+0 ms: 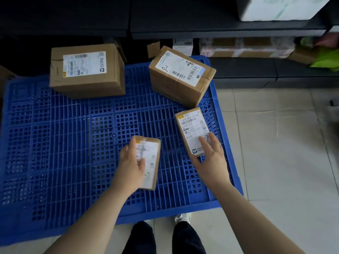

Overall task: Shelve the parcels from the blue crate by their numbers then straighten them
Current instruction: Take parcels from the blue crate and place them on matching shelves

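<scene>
A blue slatted crate (pixel 64 143) lies on the floor below me. My left hand (pixel 131 165) grips a small brown parcel (pixel 150 162) with a white label, thumb on top, lifted a little above the crate. My right hand (pixel 211 158) rests with straight fingers on a second small parcel (pixel 191 129), its label marked with a handwritten number by my fingers. Two bigger cardboard boxes stand at the crate's far side: one at the left (pixel 86 70), one at the right (pixel 180 76) tilted, labelled "1-6".
Dark shelving (pixel 220 30) runs along the far side, with a white box (pixel 275 8) on an upper board and taped parcels (pixel 245 47) on a lower one. Green bags (pixel 326 59) lie at the right. Pale floor tiles (pixel 275 143) spread right of the crate. My legs are below.
</scene>
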Demonstrator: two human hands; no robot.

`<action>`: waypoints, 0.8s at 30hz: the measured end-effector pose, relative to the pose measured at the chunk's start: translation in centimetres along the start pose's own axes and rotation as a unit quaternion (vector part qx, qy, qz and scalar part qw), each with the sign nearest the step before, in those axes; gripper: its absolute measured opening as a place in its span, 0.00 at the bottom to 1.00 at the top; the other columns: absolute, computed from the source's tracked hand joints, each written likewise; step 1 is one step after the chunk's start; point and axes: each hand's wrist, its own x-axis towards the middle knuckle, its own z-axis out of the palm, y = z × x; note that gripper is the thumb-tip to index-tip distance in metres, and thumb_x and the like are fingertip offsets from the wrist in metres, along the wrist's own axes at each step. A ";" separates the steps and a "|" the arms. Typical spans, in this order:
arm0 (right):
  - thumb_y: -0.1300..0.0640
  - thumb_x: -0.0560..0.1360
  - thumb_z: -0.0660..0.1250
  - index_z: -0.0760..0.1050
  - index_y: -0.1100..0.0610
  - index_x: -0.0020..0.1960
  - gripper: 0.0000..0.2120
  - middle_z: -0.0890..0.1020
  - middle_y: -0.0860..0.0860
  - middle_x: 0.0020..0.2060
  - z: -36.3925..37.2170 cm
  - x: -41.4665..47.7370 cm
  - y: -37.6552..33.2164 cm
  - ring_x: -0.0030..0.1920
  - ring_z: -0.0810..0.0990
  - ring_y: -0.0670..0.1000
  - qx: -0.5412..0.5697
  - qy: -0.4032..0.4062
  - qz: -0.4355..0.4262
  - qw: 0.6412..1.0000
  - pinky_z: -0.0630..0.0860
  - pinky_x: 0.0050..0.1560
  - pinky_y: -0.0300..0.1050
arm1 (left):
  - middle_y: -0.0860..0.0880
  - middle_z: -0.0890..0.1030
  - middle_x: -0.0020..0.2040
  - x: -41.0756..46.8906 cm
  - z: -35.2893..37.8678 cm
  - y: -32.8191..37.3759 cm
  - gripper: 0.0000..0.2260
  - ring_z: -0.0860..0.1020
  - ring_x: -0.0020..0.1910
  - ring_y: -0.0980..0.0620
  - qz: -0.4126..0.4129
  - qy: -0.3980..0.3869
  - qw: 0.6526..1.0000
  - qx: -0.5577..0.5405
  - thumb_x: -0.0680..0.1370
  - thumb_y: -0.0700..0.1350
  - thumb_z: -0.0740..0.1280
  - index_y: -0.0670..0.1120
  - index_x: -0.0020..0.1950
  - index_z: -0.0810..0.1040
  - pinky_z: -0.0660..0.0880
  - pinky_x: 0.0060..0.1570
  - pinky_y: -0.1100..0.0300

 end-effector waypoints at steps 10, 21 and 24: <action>0.47 0.71 0.71 0.50 0.50 0.77 0.42 0.51 0.46 0.76 0.6 -1.7 0.9 0.76 0.49 0.48 0.043 0.048 0.031 0.997 0.63 0.71 0.58 | 0.46 0.54 0.77 -4.8 2.2 -3.0 0.55 0.56 0.75 0.45 -0.021 0.032 0.995 0.090 0.63 0.67 0.73 0.51 0.77 0.40 0.61 0.71 0.44; 0.43 0.66 0.75 0.41 0.50 0.77 0.54 0.51 0.50 0.76 2.6 -1.0 1.1 0.76 0.47 0.50 0.080 0.091 0.043 0.992 0.55 0.74 0.57 | 0.44 0.64 0.66 -3.8 4.9 -2.6 0.45 0.67 0.63 0.45 0.033 0.157 0.987 0.029 0.66 0.49 0.76 0.49 0.75 0.53 0.75 0.55 0.46; 0.45 0.66 0.76 0.39 0.48 0.76 0.54 0.54 0.50 0.75 3.0 0.0 0.8 0.74 0.51 0.51 0.088 0.096 0.048 0.990 0.59 0.72 0.58 | 0.45 0.62 0.69 -3.5 5.0 -2.4 0.47 0.65 0.66 0.44 0.028 0.171 0.985 0.015 0.65 0.47 0.77 0.51 0.75 0.51 0.70 0.61 0.46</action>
